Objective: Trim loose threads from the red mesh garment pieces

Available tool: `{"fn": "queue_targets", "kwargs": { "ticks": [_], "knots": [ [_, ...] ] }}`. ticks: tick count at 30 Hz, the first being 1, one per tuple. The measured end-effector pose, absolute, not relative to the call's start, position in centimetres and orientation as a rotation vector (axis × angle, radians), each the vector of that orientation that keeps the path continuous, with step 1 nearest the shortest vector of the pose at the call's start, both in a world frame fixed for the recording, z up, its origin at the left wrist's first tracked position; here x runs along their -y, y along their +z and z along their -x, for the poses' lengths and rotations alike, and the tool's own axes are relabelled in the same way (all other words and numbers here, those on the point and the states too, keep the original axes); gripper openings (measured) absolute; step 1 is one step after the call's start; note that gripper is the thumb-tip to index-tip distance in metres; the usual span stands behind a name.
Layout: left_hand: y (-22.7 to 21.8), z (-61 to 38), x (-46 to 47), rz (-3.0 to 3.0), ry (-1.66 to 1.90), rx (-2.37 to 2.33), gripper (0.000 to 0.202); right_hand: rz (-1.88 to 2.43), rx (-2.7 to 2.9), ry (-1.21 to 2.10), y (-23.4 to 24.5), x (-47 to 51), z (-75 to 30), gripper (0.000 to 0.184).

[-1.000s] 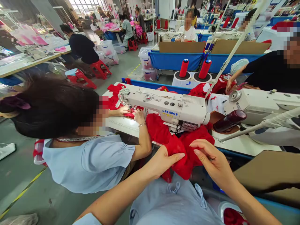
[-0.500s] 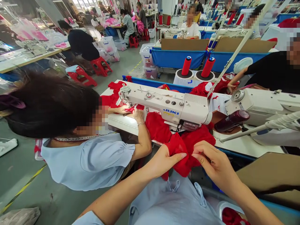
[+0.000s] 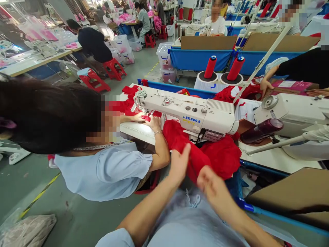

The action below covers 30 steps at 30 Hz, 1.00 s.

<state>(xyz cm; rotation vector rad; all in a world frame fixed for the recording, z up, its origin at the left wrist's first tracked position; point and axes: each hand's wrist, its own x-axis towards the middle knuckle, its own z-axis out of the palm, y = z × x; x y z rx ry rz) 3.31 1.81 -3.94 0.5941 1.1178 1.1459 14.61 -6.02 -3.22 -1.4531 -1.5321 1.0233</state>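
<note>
A heap of red fabric (image 3: 205, 154) hangs off the near edge of the sewing table, below a white sewing machine (image 3: 190, 113). My left hand (image 3: 180, 163) rests against the left side of the fabric, fingers pointing up and held together. My right hand (image 3: 208, 181) is closed, gripping the lower edge of the same fabric, though motion blurs it. A person in a light blue top (image 3: 102, 171) sits at my left, both hands feeding a red piece under the machine's needle (image 3: 147, 118).
Two red thread cones (image 3: 223, 68) stand behind the machine. A second white machine (image 3: 288, 109) and a dark red bottle (image 3: 262, 130) lie to the right. A brown cardboard panel (image 3: 290, 193) sits at lower right. Other people work at tables behind.
Both my hands have moved down and left along the red fabric; the right hand dropped from a pinch at its top to its lower edge. The camera tilted slightly.
</note>
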Motion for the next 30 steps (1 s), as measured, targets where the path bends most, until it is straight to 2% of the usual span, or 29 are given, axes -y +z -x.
{"fn": "queue_targets", "kwargs": {
  "ticks": [2, 3, 4, 6, 8, 10, 15, 22, 27, 30],
  "knots": [
    [-4.4, -2.7, -2.6, -0.552, 1.158, -1.141, 0.041, 1.411, 1.542, 1.477, -3.1, 6.8, -15.2, 0.032],
    [-4.3, -2.6, -2.8, -0.535, 1.136, -1.115, 0.041, 1.414, 1.537, 1.583, -3.0, 6.9, -15.9, 0.035],
    [-4.2, -2.5, -2.7, -0.501, 1.111, -1.078, 0.042, 1.437, 1.568, 1.572, -3.0, 6.8, -16.7, 0.038],
    [-3.5, -2.5, -2.2, -0.397, 1.047, -1.002, 0.044, 1.555, 1.614, 1.336, -3.4, 6.2, -18.3, 0.043],
    [-2.7, -2.7, -1.6, -0.290, 0.991, -0.955, 0.045, 1.600, 1.507, 1.266, -4.4, 5.4, -19.0, 0.041],
    [-2.2, -2.8, -1.2, -0.227, 0.960, -0.940, 0.043, 1.552, 1.300, 1.315, -5.6, 4.9, -18.6, 0.040],
    [-2.0, -2.9, -1.1, -0.120, 0.946, -0.887, 0.033, 1.298, 0.666, 1.432, -6.8, 4.8, -16.1, 0.053],
    [-2.0, -3.4, -1.9, 0.160, 0.805, -0.925, 0.006, 1.238, 0.506, 1.382, -4.9, 5.0, -15.6, 0.049],
    [-2.0, -2.8, -3.3, 0.205, 0.862, -0.942, 0.015, 1.251, 0.457, 1.370, -4.7, 5.5, -15.6, 0.046],
    [-2.4, -2.6, -3.0, 0.139, 0.914, -0.933, 0.009, 1.258, 0.433, 1.418, -4.4, 5.3, -15.9, 0.049]
  ]
}}
